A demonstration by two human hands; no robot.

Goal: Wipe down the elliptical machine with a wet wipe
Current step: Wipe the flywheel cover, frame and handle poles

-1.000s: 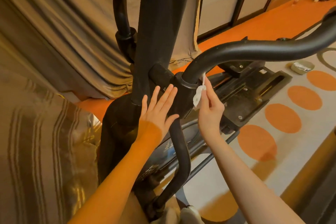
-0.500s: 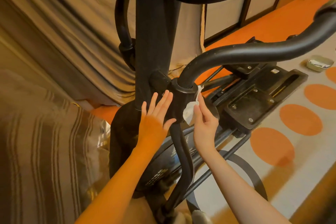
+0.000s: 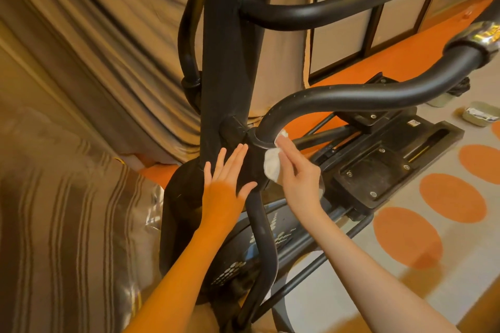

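Right hand point(image 3: 299, 176) presses wet wipe point(image 3: 272, 166) on elliptical machine point(image 3: 230, 62) pivot joint, fingers straight; left hand point(image 3: 224, 186) flat beside it, fingers spread, empty.

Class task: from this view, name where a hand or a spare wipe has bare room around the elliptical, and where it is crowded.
Free: the pale floor between the orange spots and the machine's base. Crowded: the pivot collar, where the left hand rests flat and the right hand presses the wet wipe beside the curved handlebar.
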